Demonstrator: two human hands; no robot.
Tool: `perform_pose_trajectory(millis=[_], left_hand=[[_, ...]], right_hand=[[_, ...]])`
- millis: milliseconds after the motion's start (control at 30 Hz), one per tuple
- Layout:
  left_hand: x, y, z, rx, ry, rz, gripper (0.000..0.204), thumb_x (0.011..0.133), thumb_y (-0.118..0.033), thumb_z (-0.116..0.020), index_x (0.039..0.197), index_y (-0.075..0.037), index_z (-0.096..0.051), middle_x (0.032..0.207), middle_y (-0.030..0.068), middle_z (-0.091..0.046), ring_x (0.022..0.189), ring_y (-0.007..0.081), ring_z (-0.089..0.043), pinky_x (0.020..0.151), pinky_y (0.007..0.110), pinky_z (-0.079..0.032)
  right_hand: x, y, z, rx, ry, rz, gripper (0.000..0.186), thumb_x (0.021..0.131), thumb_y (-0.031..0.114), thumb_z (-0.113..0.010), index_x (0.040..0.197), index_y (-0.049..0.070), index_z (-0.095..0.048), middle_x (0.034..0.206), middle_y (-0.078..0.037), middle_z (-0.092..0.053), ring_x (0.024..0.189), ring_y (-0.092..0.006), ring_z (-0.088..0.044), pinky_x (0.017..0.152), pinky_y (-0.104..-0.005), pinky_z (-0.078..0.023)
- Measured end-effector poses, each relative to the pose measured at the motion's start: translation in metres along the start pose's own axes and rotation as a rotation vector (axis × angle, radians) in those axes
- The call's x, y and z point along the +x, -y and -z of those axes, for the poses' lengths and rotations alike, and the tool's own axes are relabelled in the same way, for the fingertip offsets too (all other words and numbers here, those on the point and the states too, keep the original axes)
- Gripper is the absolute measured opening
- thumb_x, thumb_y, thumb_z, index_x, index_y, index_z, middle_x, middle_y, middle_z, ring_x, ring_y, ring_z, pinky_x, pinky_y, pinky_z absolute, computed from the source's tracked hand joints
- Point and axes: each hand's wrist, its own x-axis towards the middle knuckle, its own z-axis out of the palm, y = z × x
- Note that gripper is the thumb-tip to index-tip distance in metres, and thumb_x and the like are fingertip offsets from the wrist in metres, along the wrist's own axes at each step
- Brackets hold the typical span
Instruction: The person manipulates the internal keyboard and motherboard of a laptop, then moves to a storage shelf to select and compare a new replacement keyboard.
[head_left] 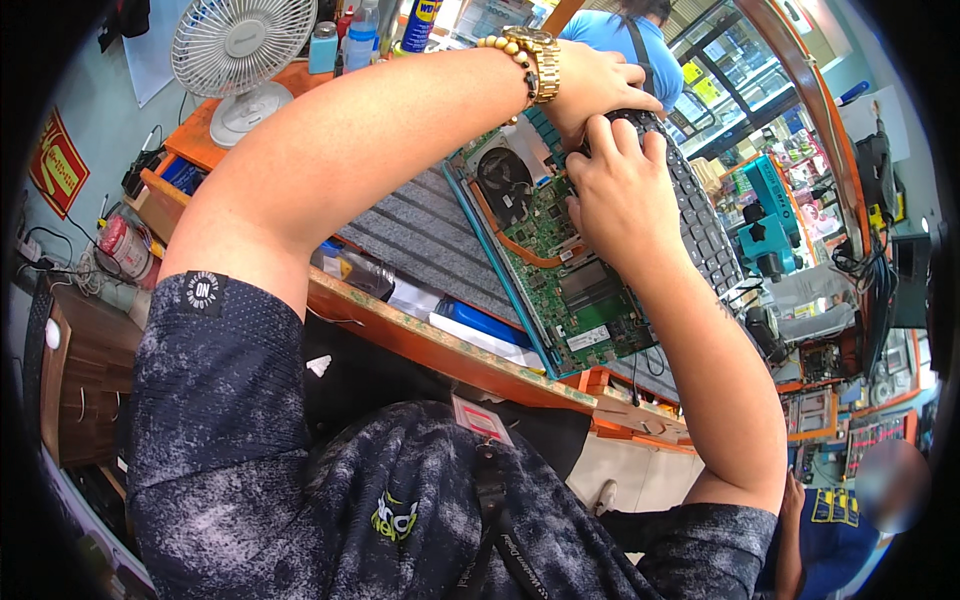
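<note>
An opened laptop base lies tilted on the bench, its green circuit board, black fan and copper heat pipe exposed. Along its far right side runs a black keyboard. My left hand, reaching round from the left, bends its fingers over the keyboard's upper end; its thumb side is partly hidden. Just below it, my right hand has its fingers curled down at the seam between board and keyboard. What its fingertips pinch, if anything, is hidden under the hand.
A grey ribbed mat covers the orange-edged bench. White fan, bottles and a blue-yellow can stand at the far left. A teal clamp-like device is at the right. One person is beyond the bench, another at lower right.
</note>
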Motion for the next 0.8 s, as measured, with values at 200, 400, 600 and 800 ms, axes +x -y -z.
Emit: perform_pose_trajectory(millis=[200,400,600,800], left_hand=[[0.000,0.002,0.000,-0.001,0.005,-0.002,0.127,0.061,-0.028,-0.102,0.175,-0.025,-0.047,0.152,0.0134,-0.064,0.139,0.0378,-0.065,0.113,0.050,-0.061],[0.000,0.006,-0.004,0.000,-0.020,-0.010,0.127,0.061,-0.027,-0.102,0.175,-0.025,-0.047,0.152,0.0132,-0.064,0.139,0.0373,-0.066,0.113,0.050,-0.061],[0.000,0.009,-0.006,-0.016,-0.038,-0.019,0.126,0.062,-0.027,-0.102,0.175,-0.024,-0.046,0.151,0.0124,-0.064,0.138,0.0375,-0.066,0.114,0.050,-0.061],[-0.005,0.018,-0.013,-0.025,-0.117,-0.031,0.122,0.065,-0.024,-0.100,0.175,-0.023,-0.047,0.151,0.0133,-0.064,0.136,0.0387,-0.067,0.116,0.050,-0.059]], right_hand=[[0.002,0.001,0.001,0.015,0.020,-0.014,0.036,0.080,0.037,-0.094,0.108,0.016,-0.083,0.123,-0.005,-0.058,0.124,-0.0258,-0.056,0.103,-0.0447,-0.046],[0.004,-0.006,0.003,-0.011,-0.064,0.030,0.017,0.095,0.024,-0.071,0.096,0.017,-0.086,0.117,-0.004,-0.063,0.119,-0.0243,-0.058,0.098,-0.0448,-0.046],[0.007,-0.004,-0.003,-0.027,-0.077,0.002,0.018,0.097,0.023,-0.069,0.098,0.017,-0.085,0.119,-0.004,-0.062,0.119,-0.0243,-0.058,0.098,-0.0458,-0.046],[0.008,-0.001,-0.010,-0.028,-0.066,-0.018,0.017,0.099,0.019,-0.067,0.109,0.011,-0.079,0.142,-0.014,-0.060,0.144,-0.0335,-0.056,0.120,-0.0643,-0.045]])
